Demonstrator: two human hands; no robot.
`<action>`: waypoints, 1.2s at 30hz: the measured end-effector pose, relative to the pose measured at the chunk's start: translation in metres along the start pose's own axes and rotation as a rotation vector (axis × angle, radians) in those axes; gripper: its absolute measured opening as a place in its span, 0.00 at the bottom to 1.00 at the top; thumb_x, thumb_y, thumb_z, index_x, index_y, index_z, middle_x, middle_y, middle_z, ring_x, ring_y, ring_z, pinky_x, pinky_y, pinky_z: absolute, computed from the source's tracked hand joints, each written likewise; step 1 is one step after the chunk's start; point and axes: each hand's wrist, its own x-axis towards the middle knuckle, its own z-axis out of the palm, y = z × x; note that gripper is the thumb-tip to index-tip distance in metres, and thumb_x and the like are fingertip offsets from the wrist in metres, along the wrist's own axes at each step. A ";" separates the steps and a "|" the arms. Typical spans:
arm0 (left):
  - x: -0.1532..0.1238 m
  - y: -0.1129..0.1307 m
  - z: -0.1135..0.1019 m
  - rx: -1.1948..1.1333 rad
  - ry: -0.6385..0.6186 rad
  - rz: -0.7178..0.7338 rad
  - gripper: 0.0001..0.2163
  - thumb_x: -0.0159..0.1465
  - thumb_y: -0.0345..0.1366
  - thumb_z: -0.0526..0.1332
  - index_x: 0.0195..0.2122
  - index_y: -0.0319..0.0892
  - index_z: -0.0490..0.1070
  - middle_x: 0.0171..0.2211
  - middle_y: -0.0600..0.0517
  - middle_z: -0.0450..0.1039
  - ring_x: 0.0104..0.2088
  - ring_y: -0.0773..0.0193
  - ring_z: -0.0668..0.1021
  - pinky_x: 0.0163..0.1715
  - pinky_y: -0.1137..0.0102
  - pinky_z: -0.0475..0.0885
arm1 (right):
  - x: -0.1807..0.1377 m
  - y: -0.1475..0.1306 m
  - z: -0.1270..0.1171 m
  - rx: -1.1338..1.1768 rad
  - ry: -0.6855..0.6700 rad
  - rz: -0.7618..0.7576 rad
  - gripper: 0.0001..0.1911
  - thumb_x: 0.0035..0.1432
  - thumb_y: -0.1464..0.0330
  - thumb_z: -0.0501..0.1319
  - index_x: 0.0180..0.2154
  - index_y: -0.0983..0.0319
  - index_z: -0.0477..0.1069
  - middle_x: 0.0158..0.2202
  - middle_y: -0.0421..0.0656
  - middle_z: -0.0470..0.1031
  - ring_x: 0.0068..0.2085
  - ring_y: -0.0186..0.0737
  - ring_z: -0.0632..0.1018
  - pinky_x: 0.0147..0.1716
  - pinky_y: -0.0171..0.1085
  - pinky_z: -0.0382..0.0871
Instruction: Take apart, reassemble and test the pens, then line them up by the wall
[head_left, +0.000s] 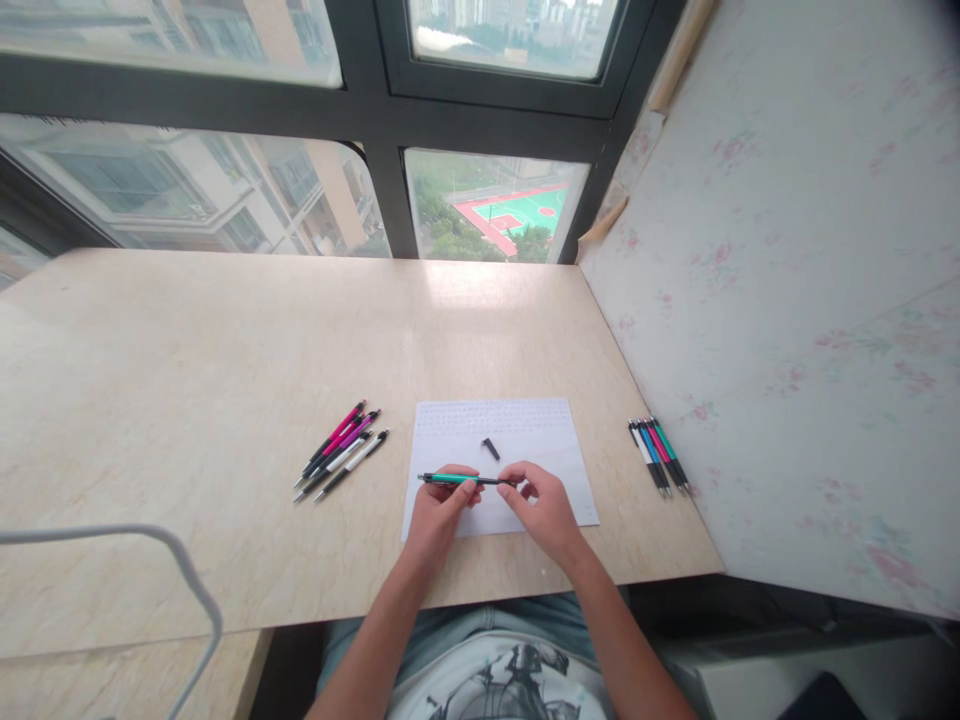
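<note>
My left hand [444, 508] is closed round a green ballpoint pen [455, 479], held level above a sheet of paper [499, 425]. From the pen's right end runs a thin dark rod that looks like its ink refill [489, 481]. My right hand [541, 502] pinches the far end of that rod between thumb and fingers, which partly hide the tip. Just beyond my hands, a short black piece, like a pen's grip sleeve [490, 449], lies on the paper. Lines of handwriting cover the upper part of the sheet.
To the left, several pink, purple and white pens [345, 450] lie loosely on the wooden desk [187, 370]. A row of several pens [658, 455] lies near the wallpapered wall [810, 300] on the right. A grey cable [180, 560] curves across the lower left.
</note>
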 end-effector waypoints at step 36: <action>0.000 -0.003 -0.004 -0.033 -0.028 -0.035 0.10 0.53 0.36 0.71 0.35 0.39 0.77 0.27 0.49 0.77 0.29 0.66 0.75 0.32 0.71 0.69 | 0.000 0.002 -0.003 0.014 -0.024 0.067 0.18 0.63 0.60 0.55 0.26 0.61 0.73 0.24 0.41 0.74 0.28 0.37 0.74 0.28 0.34 0.66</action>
